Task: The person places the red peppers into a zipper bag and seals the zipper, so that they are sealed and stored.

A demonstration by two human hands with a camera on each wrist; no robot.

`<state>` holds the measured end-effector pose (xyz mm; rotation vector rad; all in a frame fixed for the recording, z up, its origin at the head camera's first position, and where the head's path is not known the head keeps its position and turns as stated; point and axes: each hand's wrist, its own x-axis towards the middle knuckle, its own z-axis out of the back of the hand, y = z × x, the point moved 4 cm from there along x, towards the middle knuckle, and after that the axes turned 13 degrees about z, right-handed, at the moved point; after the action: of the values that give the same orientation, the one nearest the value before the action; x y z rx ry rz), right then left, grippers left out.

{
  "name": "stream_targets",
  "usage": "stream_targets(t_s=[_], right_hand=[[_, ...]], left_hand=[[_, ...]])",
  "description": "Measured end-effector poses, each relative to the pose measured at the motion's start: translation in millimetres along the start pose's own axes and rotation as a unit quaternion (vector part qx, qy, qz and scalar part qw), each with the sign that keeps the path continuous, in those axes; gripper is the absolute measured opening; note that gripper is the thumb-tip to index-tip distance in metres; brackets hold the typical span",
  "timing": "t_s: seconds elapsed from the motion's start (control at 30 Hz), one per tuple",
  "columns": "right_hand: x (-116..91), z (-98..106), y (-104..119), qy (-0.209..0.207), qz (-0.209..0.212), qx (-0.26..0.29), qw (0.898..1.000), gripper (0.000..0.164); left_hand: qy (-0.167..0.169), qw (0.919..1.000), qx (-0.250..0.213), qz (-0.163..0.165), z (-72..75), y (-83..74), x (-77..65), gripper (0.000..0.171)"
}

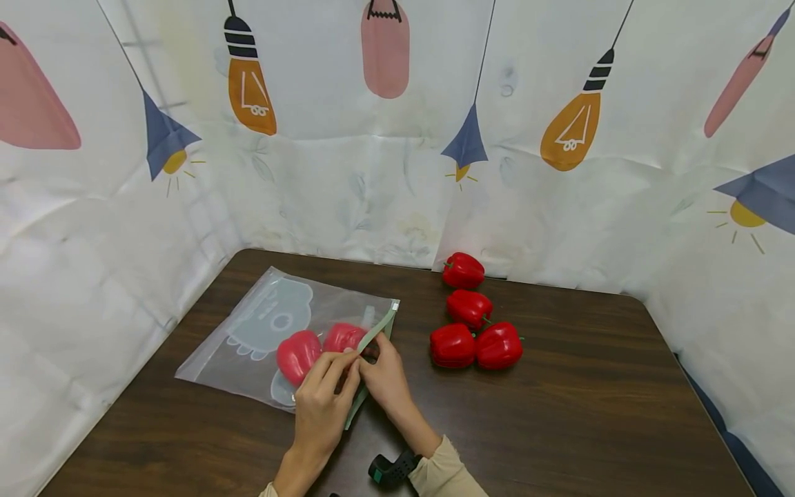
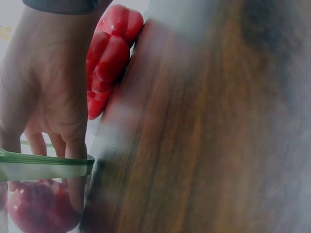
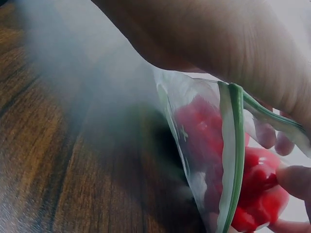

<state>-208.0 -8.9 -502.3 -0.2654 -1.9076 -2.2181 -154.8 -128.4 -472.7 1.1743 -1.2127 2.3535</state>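
Observation:
A clear zip bag (image 1: 242,352) with a green zip strip (image 1: 386,322) lies on the table, its mouth toward the right. Two red bell peppers show through the plastic, one on the left (image 1: 298,357) and another near the mouth (image 1: 344,337). My left hand (image 1: 324,397) pinches the bag's near rim. My right hand (image 1: 388,379) reaches in at the mouth, its fingers partly hidden behind the rim. In the right wrist view, a thumb (image 3: 296,180) and finger press around a red bell pepper (image 3: 262,187) at the opening.
Several red bell peppers (image 1: 499,345) stand grouped right of the bag on the dark wooden table (image 1: 596,400). A black band (image 1: 393,469) is on my right wrist. Printed white cloth (image 1: 335,200) hangs behind and beside the table.

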Motion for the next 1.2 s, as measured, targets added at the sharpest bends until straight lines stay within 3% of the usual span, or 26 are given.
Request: stream_targets(t_s=[0.7,1.2], right_hand=[[-12.0,12.9,8.4,0.025,0.020,0.005,0.999,0.047],[-30.2,44.5,32.6,0.024,0.013,0.005,1.000,0.060]], left_hand=[[0.004,1.0000,-0.004,0.002,0.8,-0.3,-1.0,0.019],[0.003,0.9999,-0.011,0.002,0.5,0.4,-0.9,0.019]])
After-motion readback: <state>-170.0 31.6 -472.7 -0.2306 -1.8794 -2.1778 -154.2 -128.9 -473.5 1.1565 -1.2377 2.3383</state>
